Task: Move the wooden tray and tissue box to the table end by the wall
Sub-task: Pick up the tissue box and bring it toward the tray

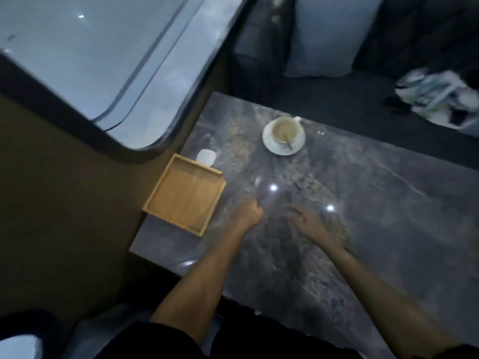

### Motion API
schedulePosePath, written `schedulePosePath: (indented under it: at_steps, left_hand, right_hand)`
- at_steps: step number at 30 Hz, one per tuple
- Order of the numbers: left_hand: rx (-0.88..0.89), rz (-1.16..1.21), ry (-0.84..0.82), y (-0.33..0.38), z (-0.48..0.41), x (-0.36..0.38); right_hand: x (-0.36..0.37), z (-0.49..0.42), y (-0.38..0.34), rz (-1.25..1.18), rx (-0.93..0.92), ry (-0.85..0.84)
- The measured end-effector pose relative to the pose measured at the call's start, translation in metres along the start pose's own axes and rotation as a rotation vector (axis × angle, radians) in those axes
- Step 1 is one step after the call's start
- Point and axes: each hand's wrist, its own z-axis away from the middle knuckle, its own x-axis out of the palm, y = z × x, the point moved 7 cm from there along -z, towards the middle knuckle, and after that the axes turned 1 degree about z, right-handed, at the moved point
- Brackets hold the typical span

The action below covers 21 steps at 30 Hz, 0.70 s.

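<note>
A square wooden tray [184, 194] lies on the grey marble table [363, 216] at its left end, against the brown wall. The tray holds nothing. My left hand [249, 213] hovers just right of the tray's near corner, fingers curled in, holding nothing. My right hand [309, 224] is over the table's middle, fingers loosely spread, with nothing in it. Both hands are blurred. No tissue box shows in this view.
A small white rounded object [206, 156] sits behind the tray by the wall. A white cup on a saucer [283, 136] with a spoon stands toward the far edge. Across the table are a dark sofa, a pale cushion [329, 35] and a bag [440, 99]. A window [90, 60] is at the upper left.
</note>
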Motion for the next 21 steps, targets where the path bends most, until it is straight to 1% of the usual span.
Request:
schedulePosePath:
  at_steps: [1, 3, 7, 9, 11, 15, 17, 18, 19, 21]
  left_hand:
    - [0.033, -0.035, -0.038, 0.021, 0.002, 0.018]
    - [0.116, -0.100, -0.104, 0.072, 0.012, 0.061]
    - [0.223, -0.134, -0.209, 0.152, 0.031, 0.150]
    - [0.247, -0.158, -0.245, 0.187, 0.043, 0.198]
    - [0.248, -0.186, -0.246, 0.215, 0.056, 0.243]
    - [0.247, -0.196, -0.243, 0.268, 0.076, 0.331]
    - [0.237, -0.197, -0.277, 0.294, 0.083, 0.373]
    - [0.235, -0.191, -0.282, 0.309, 0.086, 0.392]
    - [0.238, -0.197, -0.269, 0.324, 0.086, 0.410]
    - [0.223, -0.168, -0.248, 0.350, 0.088, 0.442]
  right_hand:
    - [-0.018, 0.010, 0.017, -0.031, 0.000, 0.003]
    - [-0.065, 0.041, 0.060, -0.090, 0.053, 0.093]
    - [-0.151, 0.104, 0.158, -0.216, 0.155, 0.252]
    - [-0.202, 0.138, 0.209, -0.298, 0.209, 0.376]
    - [-0.261, 0.169, 0.254, -0.327, 0.210, 0.525]
    - [-0.384, 0.229, 0.328, -0.244, 0.159, 0.855]
    - [-0.441, 0.246, 0.360, -0.181, 0.163, 0.978]
    - [-0.466, 0.248, 0.374, -0.142, 0.182, 1.001]
    - [-0.488, 0.246, 0.386, -0.110, 0.203, 0.989]
    - [-0.521, 0.229, 0.409, -0.075, 0.209, 0.907]
